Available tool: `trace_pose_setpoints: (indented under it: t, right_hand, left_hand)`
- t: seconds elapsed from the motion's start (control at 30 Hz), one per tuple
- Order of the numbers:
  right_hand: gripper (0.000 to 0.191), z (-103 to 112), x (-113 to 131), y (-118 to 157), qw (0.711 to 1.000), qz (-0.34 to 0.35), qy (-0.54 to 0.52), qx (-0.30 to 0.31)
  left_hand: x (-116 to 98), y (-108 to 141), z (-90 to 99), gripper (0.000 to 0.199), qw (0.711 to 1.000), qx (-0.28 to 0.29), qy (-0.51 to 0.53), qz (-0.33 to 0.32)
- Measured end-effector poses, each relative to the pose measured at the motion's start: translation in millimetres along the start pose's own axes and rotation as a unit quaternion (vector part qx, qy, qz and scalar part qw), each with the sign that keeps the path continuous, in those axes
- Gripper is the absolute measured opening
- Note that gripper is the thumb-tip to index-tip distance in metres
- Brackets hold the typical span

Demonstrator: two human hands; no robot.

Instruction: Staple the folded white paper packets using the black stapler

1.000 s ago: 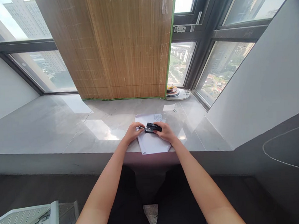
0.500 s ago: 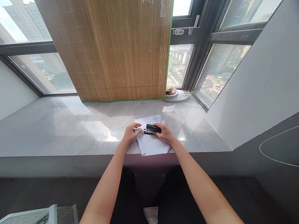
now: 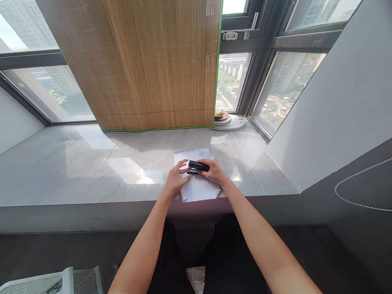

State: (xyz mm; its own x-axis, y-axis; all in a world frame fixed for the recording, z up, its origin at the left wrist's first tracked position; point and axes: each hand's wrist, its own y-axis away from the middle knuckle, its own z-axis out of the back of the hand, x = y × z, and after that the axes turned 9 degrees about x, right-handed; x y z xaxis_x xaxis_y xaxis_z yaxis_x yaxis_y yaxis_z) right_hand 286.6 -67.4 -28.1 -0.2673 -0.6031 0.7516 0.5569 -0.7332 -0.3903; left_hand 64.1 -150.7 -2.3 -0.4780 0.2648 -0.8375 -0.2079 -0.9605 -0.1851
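Gripping a blk stapler [image 3: 199, 166] by its R end, the R hand [image 3: 213, 170] has fingers bent over the top arm and thumb low on the near side, closed firmly enough to keep it up at an angle. L hand [image 3: 176, 178] is at the stapler's other end: fingers spread and curved, thumb well apart from them, w/ the silvery lower part poking in btwn. Looks like a fingertip is at or v. near that metal; can't tell if it's actually touching. No firm hold visible on that side.

Stapler is over white paper [image 3: 199, 190], approx. mid-sheet; can't tell if its base rests on it. Paper lies on the pale tiled sill [image 3: 143, 157], near edge roughly at the front lip, small printed block up by the far edge, too fine to read.

Containers: stack of plates [image 3: 228, 123] at the back R of the sill, by the window corner: smaller ones piled on a big white one w/ dark marks, sth. yellow on top. Bottom L, near the floor, a white perforated unit [image 3: 68, 292], basket or rack, can't tell; blk-and-white patterned bit + pinkish loop in it, rest cut off by the frame.

Bamboo blind [image 3: 156, 60], green-edged, hangs behind, covering the middle of the window.
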Motion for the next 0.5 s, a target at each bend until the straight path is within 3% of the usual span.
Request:
trace_pose_setpoints:
  t: [0.23, 0.37, 0.43, 0.5]
  right_hand:
    - [0.039, 1.1, 6.7, -1.7, 0.999, 0.006, 0.044, -0.013]
    - [0.031, 1.7, 14.0, 0.9, 0.997, 0.021, 0.069, -0.03]
    - [0.025, 2.9, 15.2, 3.0, 0.994, 0.012, 0.085, -0.063]
    - [0.027, 6.3, 12.9, 4.5, 0.986, -0.017, 0.093, -0.14]
  left_hand:
    - [19.2, -3.1, 12.5, 0.047, 0.997, -0.001, -0.072, -0.006]
    - [24.8, -12.7, 11.6, 0.032, 0.983, -0.065, -0.173, -0.012]
    - [25.3, -22.7, 12.1, 0.026, 0.976, -0.091, -0.199, 0.001]
    - [24.7, -36.0, 13.3, 0.024, 0.973, -0.092, -0.213, 0.009]
